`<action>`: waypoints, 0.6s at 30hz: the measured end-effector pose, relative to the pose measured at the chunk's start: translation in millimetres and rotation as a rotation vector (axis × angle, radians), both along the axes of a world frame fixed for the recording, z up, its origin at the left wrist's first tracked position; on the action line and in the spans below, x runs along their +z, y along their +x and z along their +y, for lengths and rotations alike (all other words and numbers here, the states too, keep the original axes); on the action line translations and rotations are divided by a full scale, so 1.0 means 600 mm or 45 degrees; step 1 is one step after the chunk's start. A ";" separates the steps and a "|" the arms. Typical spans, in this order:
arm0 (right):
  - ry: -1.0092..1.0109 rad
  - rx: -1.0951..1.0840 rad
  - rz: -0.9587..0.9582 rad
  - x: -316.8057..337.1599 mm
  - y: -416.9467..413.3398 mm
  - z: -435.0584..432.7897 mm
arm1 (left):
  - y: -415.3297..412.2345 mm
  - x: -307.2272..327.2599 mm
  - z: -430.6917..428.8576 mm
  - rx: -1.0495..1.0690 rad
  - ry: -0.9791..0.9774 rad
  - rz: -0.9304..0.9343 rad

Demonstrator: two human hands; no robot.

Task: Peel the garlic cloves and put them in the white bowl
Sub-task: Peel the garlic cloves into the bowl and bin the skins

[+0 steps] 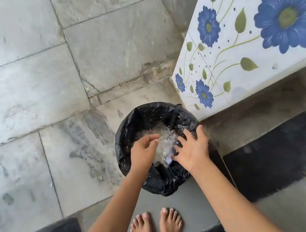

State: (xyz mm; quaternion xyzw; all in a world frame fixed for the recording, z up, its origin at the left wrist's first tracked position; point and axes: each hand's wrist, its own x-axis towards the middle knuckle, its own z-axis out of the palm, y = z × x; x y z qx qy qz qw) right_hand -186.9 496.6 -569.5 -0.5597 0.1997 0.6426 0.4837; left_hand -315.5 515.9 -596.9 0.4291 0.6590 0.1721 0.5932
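I stand over a bin lined with a black plastic bag (155, 182) on the floor. Pale, papery garlic skins (164, 144) lie heaped inside it. My left hand (144, 150) hovers above the bin's left side, fingers loosely curled, holding nothing I can see. My right hand (192, 147) is over the bin's right rim with its fingers spread and straight. No garlic cloves and no white bowl are in view.
A white tiled wall corner with blue flowers (247, 42) stands right of the bin. Grey stone floor tiles (40, 84) stretch left and behind. My bare feet (158, 231) are just in front of the bin. A dark mat (278, 157) lies to the right.
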 end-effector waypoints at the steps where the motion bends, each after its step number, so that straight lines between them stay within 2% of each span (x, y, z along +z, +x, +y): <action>1: -0.013 0.029 -0.013 -0.005 0.000 0.000 | 0.006 0.009 -0.006 0.019 0.046 -0.028; 3: -0.039 0.049 -0.004 -0.005 -0.001 0.005 | 0.025 0.036 -0.021 0.018 0.175 -0.162; 5: -0.071 0.049 0.030 -0.002 -0.005 0.009 | 0.044 0.044 -0.039 -0.186 0.294 -0.301; 7: -0.094 0.115 0.069 0.005 -0.010 0.011 | 0.046 -0.009 -0.058 -0.514 0.233 -0.185; 8: -0.101 0.132 0.099 0.011 -0.012 0.010 | 0.040 -0.035 -0.052 -0.566 0.118 -0.037; 10: -0.129 0.144 0.115 0.024 -0.010 0.002 | 0.023 -0.051 -0.017 -0.385 -0.167 0.243; 11: -0.153 0.155 0.087 0.024 -0.008 -0.003 | 0.021 -0.045 -0.003 -0.245 -0.119 0.254; 13: -0.204 0.151 0.035 0.031 -0.005 -0.006 | 0.031 -0.009 0.010 -0.130 0.184 -0.023; 14: -0.196 0.133 0.049 0.032 -0.007 -0.004 | 0.038 0.011 0.006 -0.219 0.281 -0.166; 15: -0.168 0.111 0.077 0.036 -0.008 -0.001 | 0.042 0.022 -0.008 -0.403 0.317 -0.213; 16: -0.124 0.099 0.111 0.043 -0.012 0.003 | 0.041 0.016 -0.031 -0.594 0.304 -0.161; 18: -0.081 0.140 0.104 0.060 -0.017 0.005 | 0.017 -0.018 -0.046 -0.787 0.122 0.174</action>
